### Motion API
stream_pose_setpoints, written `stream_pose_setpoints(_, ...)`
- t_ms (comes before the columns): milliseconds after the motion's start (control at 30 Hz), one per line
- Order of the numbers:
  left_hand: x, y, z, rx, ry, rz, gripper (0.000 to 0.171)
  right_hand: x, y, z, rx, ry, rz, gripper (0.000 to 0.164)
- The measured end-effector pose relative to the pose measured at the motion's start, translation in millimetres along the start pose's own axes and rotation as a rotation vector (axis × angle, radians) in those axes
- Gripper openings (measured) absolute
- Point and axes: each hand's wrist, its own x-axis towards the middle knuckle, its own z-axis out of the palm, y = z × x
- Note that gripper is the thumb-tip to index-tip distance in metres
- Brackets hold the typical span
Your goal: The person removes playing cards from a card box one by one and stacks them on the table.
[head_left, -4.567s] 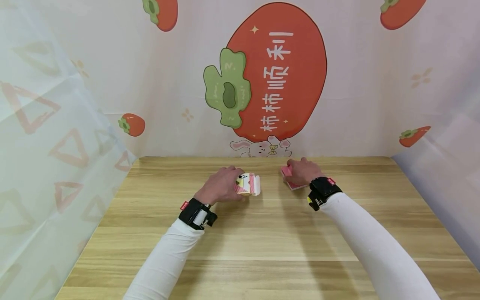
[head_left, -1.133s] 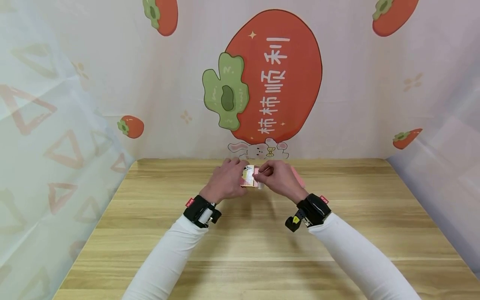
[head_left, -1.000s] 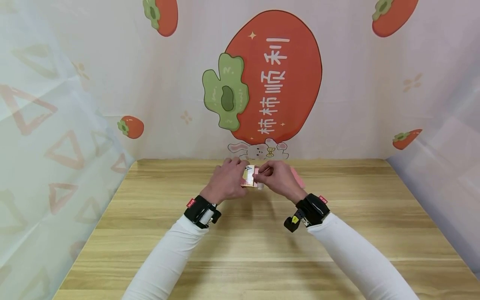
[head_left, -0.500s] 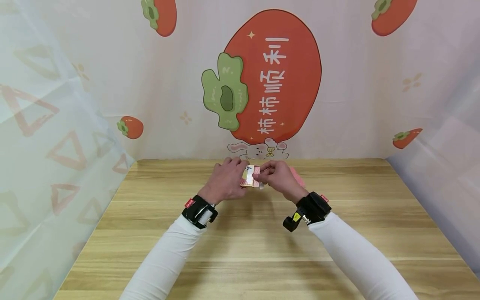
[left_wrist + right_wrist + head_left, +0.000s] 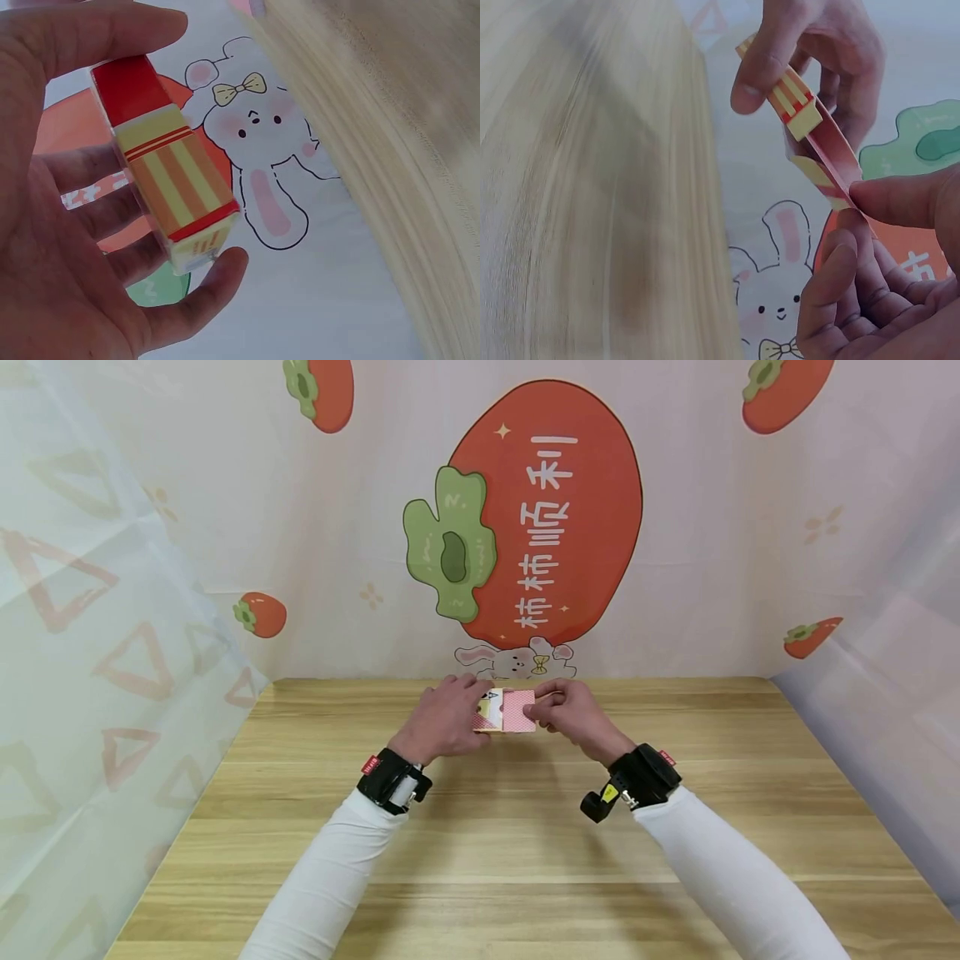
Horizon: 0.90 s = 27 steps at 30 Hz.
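Observation:
My left hand (image 5: pixel 444 723) grips a small playing card box (image 5: pixel 491 708), its ace-printed face upward in the head view. Striped yellow and orange sides of the box (image 5: pixel 180 169) show between thumb and fingers in the left wrist view. From its open right end sticks out a pink-backed playing card (image 5: pixel 517 710); I cannot tell whether it is one or a thin stack. My right hand (image 5: pixel 579 717) pinches the outer edge between thumb and fingers. In the right wrist view a side flap (image 5: pixel 819 180) of the box stands out beside the card.
The wooden table (image 5: pixel 480 860) ends at a white cloth backdrop (image 5: pixel 712 560) with persimmon and rabbit prints. Both hands work close to the table's far edge. Black cameras are strapped to both wrists.
The right hand has moved right, and far more of the pink back shows outside the box. Earlier it touched a pink-backed deck at the right, now out of sight. The left hand keeps the box.

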Motion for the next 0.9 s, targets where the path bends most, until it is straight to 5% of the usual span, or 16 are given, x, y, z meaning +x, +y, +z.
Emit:
stream_pose_setpoints(200, -1.0, -0.9, -2.1, -0.011, -0.025, -0.005, 0.074, -2, -2, -7, -0.145, 0.008, -0.051, 0.044)
stream_pose_setpoints(467, -2.3, -0.7, -4.0, -0.014, -0.034, -0.013, 0.073, -4, -22, -5, -0.79, -0.065, -0.485, 0.064)
stream_pose_setpoints(600, -3.0, 0.1, -4.7, -0.012, -0.036, -0.02, 0.071, -1, -27, 1, -1.013, -0.141, -0.652, 0.071)
stream_pose_setpoints(900, -2.1, 1.5, -5.1, -0.016, -0.043, -0.03, 0.074, 4, -30, 8, -1.173, -0.197, -0.69, 0.074)
